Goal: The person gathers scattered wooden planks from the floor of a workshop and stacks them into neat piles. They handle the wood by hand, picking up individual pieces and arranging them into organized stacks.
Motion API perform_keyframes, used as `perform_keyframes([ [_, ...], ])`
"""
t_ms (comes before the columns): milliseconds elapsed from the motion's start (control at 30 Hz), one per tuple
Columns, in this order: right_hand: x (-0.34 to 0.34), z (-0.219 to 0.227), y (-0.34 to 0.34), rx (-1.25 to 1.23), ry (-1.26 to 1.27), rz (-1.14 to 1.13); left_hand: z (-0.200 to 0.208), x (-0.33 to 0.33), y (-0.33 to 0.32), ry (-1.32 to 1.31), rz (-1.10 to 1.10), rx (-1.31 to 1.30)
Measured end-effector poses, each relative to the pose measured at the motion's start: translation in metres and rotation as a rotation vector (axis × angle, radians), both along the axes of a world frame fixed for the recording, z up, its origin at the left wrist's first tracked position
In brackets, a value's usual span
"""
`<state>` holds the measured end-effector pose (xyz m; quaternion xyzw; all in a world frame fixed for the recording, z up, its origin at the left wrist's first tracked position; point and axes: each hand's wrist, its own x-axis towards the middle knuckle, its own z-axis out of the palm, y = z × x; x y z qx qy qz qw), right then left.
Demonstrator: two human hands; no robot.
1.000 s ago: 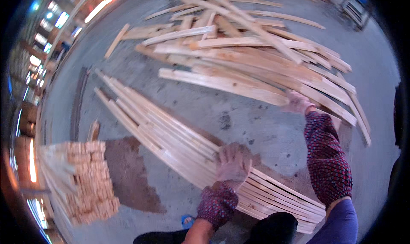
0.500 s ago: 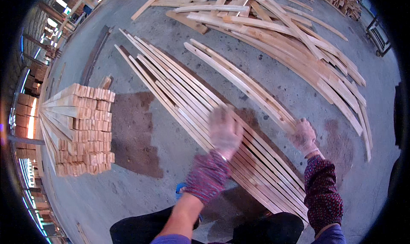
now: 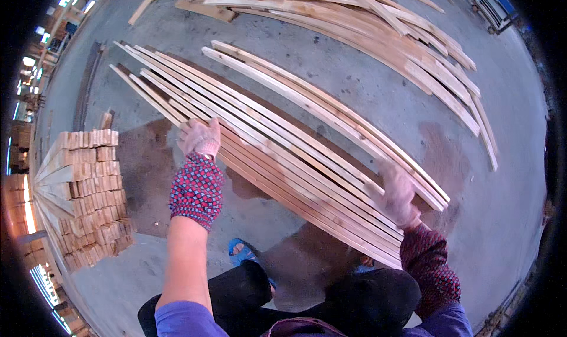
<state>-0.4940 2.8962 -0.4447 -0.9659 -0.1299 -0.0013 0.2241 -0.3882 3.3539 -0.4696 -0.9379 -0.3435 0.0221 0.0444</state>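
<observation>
Since half a second ago: left hand [image 3: 201, 139] is off the middle of the row of strips [image 3: 283, 160] and out at its outer side, toward the far end. Right hand [image 3: 399, 196] is off the ends of the loose pair of strips [image 3: 331, 110] and on the side nearer the row. View has shifted a bit too.

Left: palm down, fingers part-bent over the outermost strips, touching. Can't tell if it actually grips any.

Right: motion-blurred, looks part-open, at the near end of the row between row and pair. Contact and hold: can't tell.

Row runs from beyond the left hand to just under and past the right, strips side by side, far ends staggered, some narrow gaps. Pair lies ahead of the row, near ends just right of the right hand.

Around: heap of boards [image 3: 378, 54] well beyond both hands, pieces crossing. Stack of cut strips [image 3: 97, 189] left of the left hand, end faces toward it. Dark bar [image 3: 88, 86] farther out past the left hand. Blue sandal [image 3: 241, 251] bodyward of the left hand. Metal frame [image 3: 495, 12] far ahead of the right hand.
</observation>
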Motion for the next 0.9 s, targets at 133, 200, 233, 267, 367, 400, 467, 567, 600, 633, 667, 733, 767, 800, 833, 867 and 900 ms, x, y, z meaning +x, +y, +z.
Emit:
perform_keyframes([
  [133,-0.079,0.011,0.016,-0.113,0.172,0.219,0.023,0.021,-0.031,0.176,0.069,-0.173],
  [200,-0.101,0.004,0.027,-0.087,0.139,0.182,0.026,0.016,-0.023,0.218,0.072,-0.199],
  [233,-0.107,0.003,0.031,-0.117,0.110,0.145,0.022,0.017,-0.017,0.215,0.078,-0.217],
  [267,-0.109,0.000,0.035,-0.117,0.083,0.111,0.017,0.018,-0.010,0.212,0.085,-0.238],
  [367,-0.114,-0.016,0.039,-0.136,0.029,0.021,0.010,0.016,-0.014,0.115,0.115,-0.229],
  [400,-0.116,-0.020,0.039,-0.147,0.028,0.003,-0.002,0.018,0.000,0.092,0.125,-0.266],
  [467,-0.114,-0.027,0.041,-0.186,-0.025,-0.011,-0.009,0.020,0.006,0.027,0.106,-0.218],
  [567,-0.113,-0.028,0.045,-0.238,-0.080,-0.019,-0.021,0.021,0.021,-0.043,0.083,-0.291],
  [600,-0.112,-0.023,0.048,-0.229,-0.059,-0.020,-0.032,0.017,0.030,-0.093,-0.006,-0.147],
  [633,-0.111,-0.021,0.048,-0.225,-0.036,-0.026,-0.032,0.017,0.030,-0.098,-0.020,-0.186],
  [667,-0.112,-0.021,0.049,-0.236,-0.013,-0.038,-0.031,0.017,0.029,-0.103,-0.034,-0.224],
  [733,-0.113,-0.022,0.050,-0.259,0.033,-0.060,-0.033,0.015,0.027,-0.032,-0.020,-0.242],
  [767,-0.112,-0.022,0.050,-0.256,0.038,-0.047,-0.013,0.011,0.022,0.038,0.019,-0.201],
  [800,-0.110,-0.022,0.051,-0.256,0.041,-0.040,0.002,0.010,0.015,0.107,0.054,-0.165],
  [833,-0.111,-0.023,0.051,-0.258,0.049,-0.030,0.008,0.003,0.006,0.086,0.060,-0.122],
  [867,-0.110,-0.022,0.049,-0.276,0.023,-0.034,0.013,0.001,-0.009,0.061,0.047,-0.090],
  [900,-0.109,-0.022,0.048,-0.292,-0.003,-0.038,0.016,0.002,-0.015,0.035,0.035,-0.058],
])
